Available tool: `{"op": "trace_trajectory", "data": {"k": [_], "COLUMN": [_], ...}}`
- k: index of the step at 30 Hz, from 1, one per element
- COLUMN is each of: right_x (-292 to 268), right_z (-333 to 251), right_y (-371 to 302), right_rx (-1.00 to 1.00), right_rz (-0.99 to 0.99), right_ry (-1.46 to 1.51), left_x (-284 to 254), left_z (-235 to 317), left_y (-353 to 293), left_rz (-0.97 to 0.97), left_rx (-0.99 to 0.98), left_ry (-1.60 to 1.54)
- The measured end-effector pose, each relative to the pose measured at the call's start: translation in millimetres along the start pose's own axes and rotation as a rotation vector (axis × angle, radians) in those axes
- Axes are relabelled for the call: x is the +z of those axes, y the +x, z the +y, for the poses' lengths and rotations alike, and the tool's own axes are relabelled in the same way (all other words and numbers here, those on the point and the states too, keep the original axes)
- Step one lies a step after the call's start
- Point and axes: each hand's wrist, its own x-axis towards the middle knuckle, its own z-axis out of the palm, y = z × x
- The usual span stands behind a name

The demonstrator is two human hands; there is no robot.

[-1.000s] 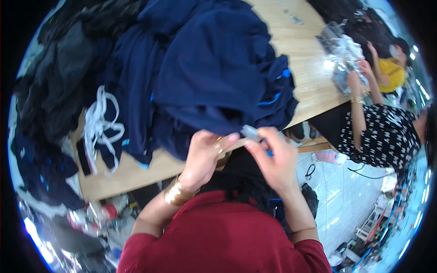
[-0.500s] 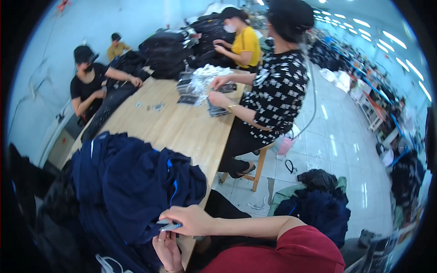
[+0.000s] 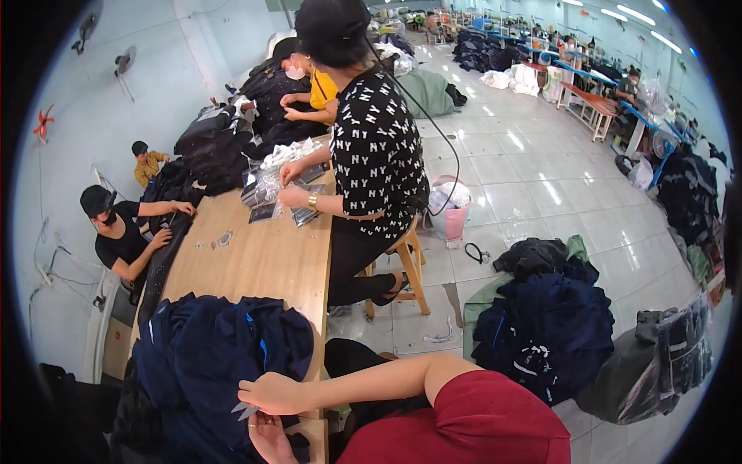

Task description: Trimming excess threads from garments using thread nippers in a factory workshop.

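A heaped navy blue garment (image 3: 216,348) with bright blue piping lies at the near end of the wooden table. Over its near right edge, my right hand (image 3: 272,393) is closed around small thread snips (image 3: 246,410); their blades point left, parted. Just below, my left hand (image 3: 270,441) has its fingers curled at the garment's edge. A fold of dark cloth shows beside that palm. The exact pinch is partly hidden.
Along the wooden table (image 3: 239,263), a person in a patterned shirt (image 3: 379,147) handles flat packets (image 3: 267,210). Another person in black (image 3: 127,236) works at the left side. On the floor at right lie a navy clothes pile (image 3: 545,332) and a grey bag (image 3: 630,371).
The view has swung, so table and people now appear further left. My right hand still holds the snips near my left hand, and the blades now show more clearly apart.
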Motion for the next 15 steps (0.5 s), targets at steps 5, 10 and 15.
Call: {"op": "trace_trajectory", "data": {"k": [5,10,15], "right_x": [-0.3,7.6,13.5], "right_z": [-5.3,-4.7,-3.0], "right_y": [-1.3,0.8,3.1], "right_rx": [-0.026,-0.025,-0.038], "right_rz": [0.051,0.087,0.088], "right_ry": [-0.005,-0.057,-0.082], "left_x": [-26.5,-29.0,-29.4], "left_z": [-2.8,-2.2,0.9], "left_y": [14.0,14.8,16.4], "left_rz": [0.038,0.035,0.059], "left_rx": [0.042,0.05,0.032], "left_ry": [-0.026,-0.021,-0.053]}}
